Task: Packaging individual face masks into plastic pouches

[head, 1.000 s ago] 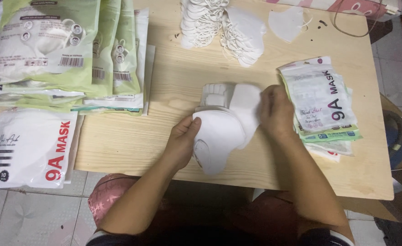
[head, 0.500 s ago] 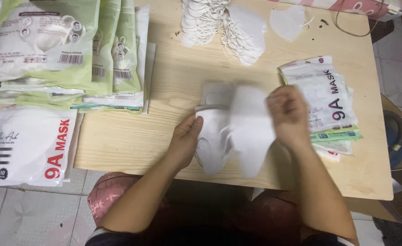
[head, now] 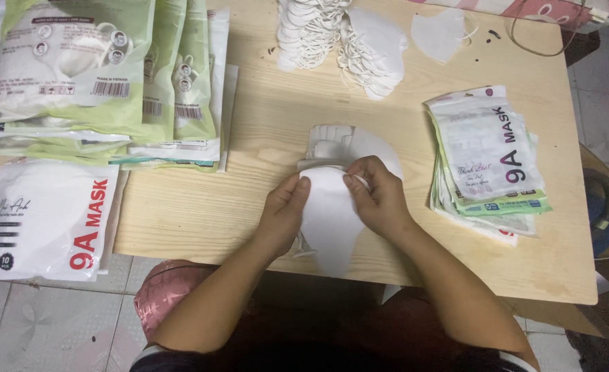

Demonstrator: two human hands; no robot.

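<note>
Hands at frame centre — left hand (head: 285, 210) and right hand (head: 379, 196) — pinch a white mask (head: 328, 220) over the table (head: 249, 138); squaring its edges seemingly comes next.

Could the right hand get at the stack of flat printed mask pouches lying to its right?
Probably yes: the right hand sits beside the stack of flat printed mask pouches, bare tabletop between, though it now holds white masks.

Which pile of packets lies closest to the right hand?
The small pile of packets at the table's right side, just beside the right hand; the green-edged piles lie far left.
</note>
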